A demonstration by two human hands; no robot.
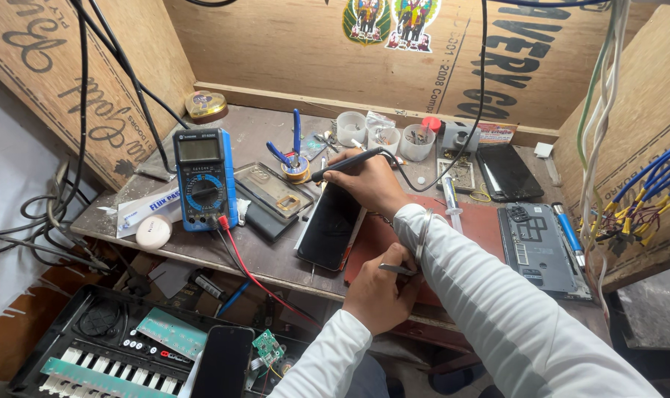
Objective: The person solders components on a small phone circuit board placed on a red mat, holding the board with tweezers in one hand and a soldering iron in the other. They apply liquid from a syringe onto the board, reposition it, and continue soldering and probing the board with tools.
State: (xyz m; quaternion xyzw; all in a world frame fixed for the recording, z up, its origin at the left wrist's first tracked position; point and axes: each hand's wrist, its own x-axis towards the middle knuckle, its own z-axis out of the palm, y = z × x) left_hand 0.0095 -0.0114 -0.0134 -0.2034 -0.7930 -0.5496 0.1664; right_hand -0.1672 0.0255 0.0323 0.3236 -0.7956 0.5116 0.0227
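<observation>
Right hand (375, 184) holds soldering iron (347, 163) over phone (330, 225) (face-down).

A blue multimeter (204, 179) stands near three white cups (384, 134) (holding small parts).

Place: a small electronics repair workshop.
Walls: bare plywood (290, 44).
Bench: multimeter (203, 179), soldering iron (349, 162), opened phones (543, 247), loose wires (648, 191).
</observation>
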